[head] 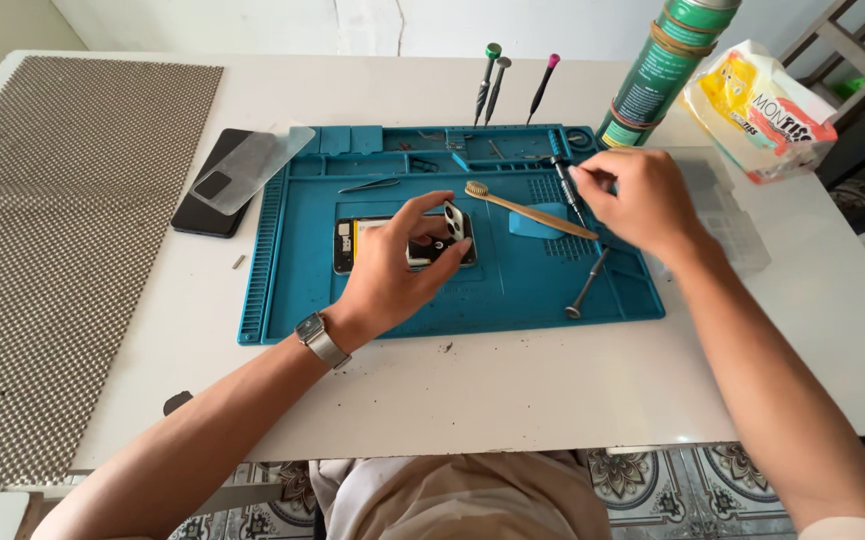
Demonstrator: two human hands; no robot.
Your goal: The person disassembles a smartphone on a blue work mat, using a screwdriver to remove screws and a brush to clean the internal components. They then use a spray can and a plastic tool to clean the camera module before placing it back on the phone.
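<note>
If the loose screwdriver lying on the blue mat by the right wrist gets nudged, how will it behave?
The loose screwdriver has a round, slim shaft, so it would probably roll. The blue mat has a raised rim that might stop it. It looks stiff and light, likely easy to pinch up.

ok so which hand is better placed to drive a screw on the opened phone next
Probably the right hand: it already grips the black precision screwdriver beside the phone. The left hand rests on the opened phone, fingers at its camera end, so it is better placed to steady it on the blue repair mat.
</note>
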